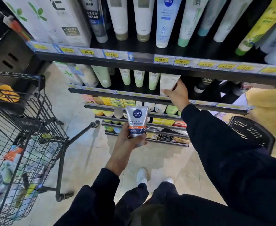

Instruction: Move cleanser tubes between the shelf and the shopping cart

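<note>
My left hand grips a silver Nivea Men oil-control cleanser tube, held upright in front of the lower shelves. On the second shelf, my right hand reaches in and holds a cream-white cleanser tube by its lower end; the tube stands cap down next to three pale green tubes. The black wire shopping cart stands at the left, with several tubes and packets lying in its basket.
The top shelf carries large white, blue and green tubes and boxes behind yellow price tags. Lower shelves hold small boxes and bottles. A black plastic basket and a yellow object sit at the right. My feet stand on beige floor.
</note>
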A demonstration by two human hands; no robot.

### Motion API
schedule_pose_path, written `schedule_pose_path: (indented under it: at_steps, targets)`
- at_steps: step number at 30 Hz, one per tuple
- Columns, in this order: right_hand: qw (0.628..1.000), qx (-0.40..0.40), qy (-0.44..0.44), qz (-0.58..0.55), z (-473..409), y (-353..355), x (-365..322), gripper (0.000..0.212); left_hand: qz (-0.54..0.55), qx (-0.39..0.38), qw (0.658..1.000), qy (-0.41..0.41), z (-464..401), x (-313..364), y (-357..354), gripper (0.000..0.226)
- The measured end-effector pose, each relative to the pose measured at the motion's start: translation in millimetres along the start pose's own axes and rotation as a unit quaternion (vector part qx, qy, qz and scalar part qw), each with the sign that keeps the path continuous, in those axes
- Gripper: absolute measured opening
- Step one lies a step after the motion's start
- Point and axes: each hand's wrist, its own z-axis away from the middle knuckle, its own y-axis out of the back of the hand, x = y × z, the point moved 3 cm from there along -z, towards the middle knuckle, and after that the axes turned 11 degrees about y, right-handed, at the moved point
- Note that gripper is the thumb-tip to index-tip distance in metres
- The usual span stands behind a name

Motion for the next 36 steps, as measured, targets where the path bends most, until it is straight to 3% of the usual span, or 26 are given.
schedule_pose_path:
  at_steps: [6, 17, 28, 36]
  targets:
    - [0.999, 0.004, -0.006, 0.036, -5, 2, -1, 0.054, -0.018, -0.011, 1.0, -0.002, -2, 1, -1, 0.049]
    - [0.995, -0.004, -0.007, 0.095, 12, 23, 10, 0.065, -0.034, -0.029, 0.999, -0.008, -7, 0, -10, 0.052]
    - [0.958, 0.055, 0.023, 0.279, 81, 160, 52, 0.04, -0.102, -0.102, 0.989, 0.032, -23, -9, -87, 0.054]
    - [0.915, 0.029, 0.04, 0.401, 84, 253, 87, 0.041, -0.172, -0.134, 0.976, 0.008, -42, -13, -185, 0.049]
